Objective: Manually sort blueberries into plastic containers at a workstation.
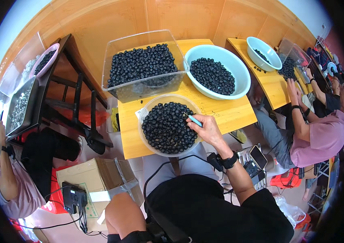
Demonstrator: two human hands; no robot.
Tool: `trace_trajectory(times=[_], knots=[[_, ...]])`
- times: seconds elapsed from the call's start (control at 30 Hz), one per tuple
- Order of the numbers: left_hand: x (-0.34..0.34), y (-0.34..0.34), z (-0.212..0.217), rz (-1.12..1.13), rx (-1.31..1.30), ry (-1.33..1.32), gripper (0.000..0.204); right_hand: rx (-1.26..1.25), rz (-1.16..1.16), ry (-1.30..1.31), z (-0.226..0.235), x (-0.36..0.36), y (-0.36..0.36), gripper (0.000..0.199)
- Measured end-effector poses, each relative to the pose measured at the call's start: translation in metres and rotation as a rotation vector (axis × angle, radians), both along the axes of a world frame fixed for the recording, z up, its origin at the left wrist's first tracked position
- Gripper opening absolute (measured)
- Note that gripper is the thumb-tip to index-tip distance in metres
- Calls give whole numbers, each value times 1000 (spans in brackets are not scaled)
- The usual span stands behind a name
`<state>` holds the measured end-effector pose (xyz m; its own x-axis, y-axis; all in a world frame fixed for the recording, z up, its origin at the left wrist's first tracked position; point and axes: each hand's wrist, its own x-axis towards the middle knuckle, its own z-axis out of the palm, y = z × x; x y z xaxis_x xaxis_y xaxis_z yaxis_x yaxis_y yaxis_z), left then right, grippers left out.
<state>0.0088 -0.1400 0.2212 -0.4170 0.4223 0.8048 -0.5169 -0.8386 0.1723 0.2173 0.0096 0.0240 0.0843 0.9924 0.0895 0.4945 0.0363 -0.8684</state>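
Observation:
My right hand (206,130) is closed around a slim tool with a light-blue handle (195,120). The tool's thin tip reaches into a round, clear plastic bowl (140,133) at the table's front edge. Small black round pieces (166,129) fill this bowl, some with what look like holes or dimples. Its exact kind of tip is too small to make out. Of my left arm, only a bent part (124,212) shows low in the picture; the left hand is out of sight.
Behind the bowl on the yellow table (133,146) stand a clear bin (147,91) and a light-blue basin (242,77), both holding black pieces. Two people work nearby, one at the right table (240,50), one at far left. A cardboard box (87,174) and cables lie below.

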Motion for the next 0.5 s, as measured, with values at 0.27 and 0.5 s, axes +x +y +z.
trace_trajectory(times=[0.27, 0.5], knots=[[-7, 27, -31, 71, -127, 487, 35, 23, 57, -245, -7, -4, -6, 12], [-14, 67, -72, 135, -248, 896, 38, 66, 129, -475, -17, -24, 2, 18]])
